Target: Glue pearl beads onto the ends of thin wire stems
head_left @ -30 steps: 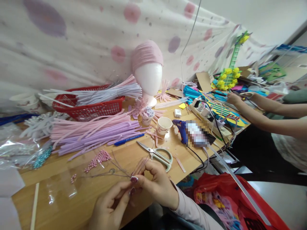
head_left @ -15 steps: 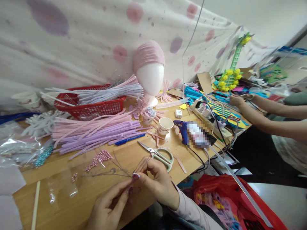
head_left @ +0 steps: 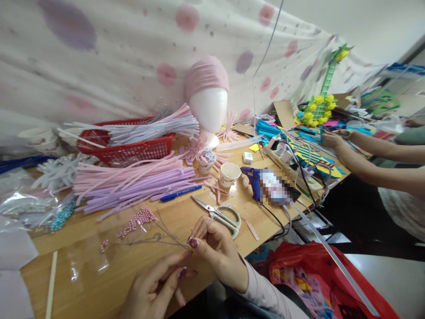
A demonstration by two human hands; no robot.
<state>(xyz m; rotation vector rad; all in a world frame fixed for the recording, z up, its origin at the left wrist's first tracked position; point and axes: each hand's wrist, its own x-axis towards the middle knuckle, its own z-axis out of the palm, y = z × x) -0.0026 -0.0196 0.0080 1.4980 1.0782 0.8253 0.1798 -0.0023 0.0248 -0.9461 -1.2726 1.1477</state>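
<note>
Thin wires (head_left: 171, 242) sit pinched in the right fingers (head_left: 204, 251); left fingers (head_left: 166, 264) slightly parted, hold unclear.

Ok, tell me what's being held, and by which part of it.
The right grip pinches thin wires where their strands come together. Whether the left grip, close below, holds them too cannot be told.

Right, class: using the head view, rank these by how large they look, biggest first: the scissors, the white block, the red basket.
1. Red basket
2. Scissors
3. White block
</note>
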